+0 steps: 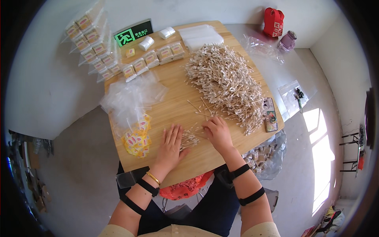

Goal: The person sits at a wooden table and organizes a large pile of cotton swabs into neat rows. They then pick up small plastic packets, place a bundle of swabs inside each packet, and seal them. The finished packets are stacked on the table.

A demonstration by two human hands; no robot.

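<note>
Seen from above: a wooden table [173, 106], light in colour, with both hands lying on its near part.

Left hand [170, 144]: flat on the wood, palm down, fingers spread and straight, holding nothing. Just to its right, touching the fingers' side, a small bunch of cotton swabs [189, 138] with wooden sticks.

Right hand [218, 132]: also palm down, fingers bent a little and kept close together, resting on the right end of the same small bunch. Impossible to tell whether some swabs are pinched under it.

Beyond the right hand, a big pile of cotton swabs [225, 81], covering most of the right half of the table, with a few loose sticks between the pile and the hands.

At the right edge, a phone [270, 114] in a patterned case, beside the pile.

On the left, a heap of clear plastic bags [132, 98], and near it, close to the left hand, yellow paper labels [137, 138].

At the far side, filled small packets [152, 59] in a row, and a stack of flat clear bags [200, 36].

On the left wrist, a gold bracelet [153, 178]; on both forearms, black straps.
</note>
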